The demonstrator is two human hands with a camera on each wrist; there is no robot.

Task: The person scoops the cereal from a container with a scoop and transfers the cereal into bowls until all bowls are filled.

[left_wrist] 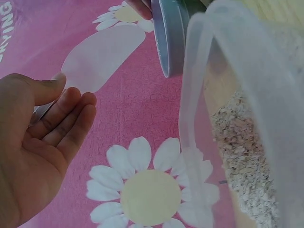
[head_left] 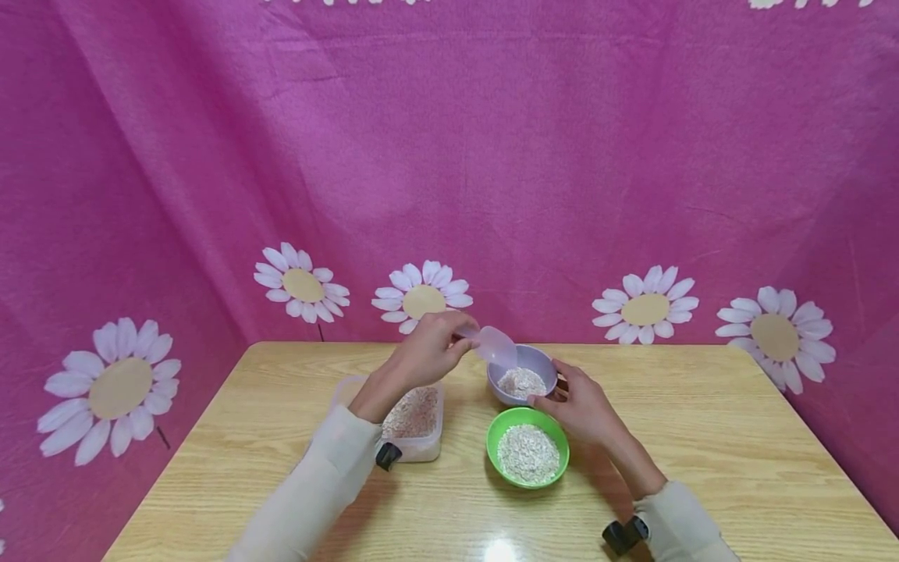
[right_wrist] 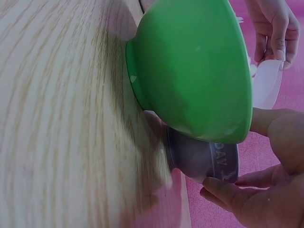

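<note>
My left hand [head_left: 437, 343] pinches the handle of a translucent pinkish scoop [head_left: 496, 347], its bowl tipped over the purple bowl [head_left: 537, 361]. Pale flakes [head_left: 522, 382] lie inside that bowl. With thumb and fingers on either side of its rim, my right hand [head_left: 579, 400] holds the purple bowl. Nearer to me stands a green bowl [head_left: 495, 453] full of pale oat-like flakes; in the right wrist view its outer wall [right_wrist: 194, 71] hides part of the purple bowl [right_wrist: 202, 156]. The left wrist view shows the scoop [left_wrist: 102, 59] between thumb and fingers of the left hand [left_wrist: 45, 137].
Under my left forearm sits a translucent plastic tub [head_left: 421, 449] holding pinkish-brown flakes [head_left: 413, 412]. Everything stands on a light wooden table [head_left: 702, 437]. A magenta curtain with daisies [head_left: 492, 172] hangs behind the table's back edge and along its sides.
</note>
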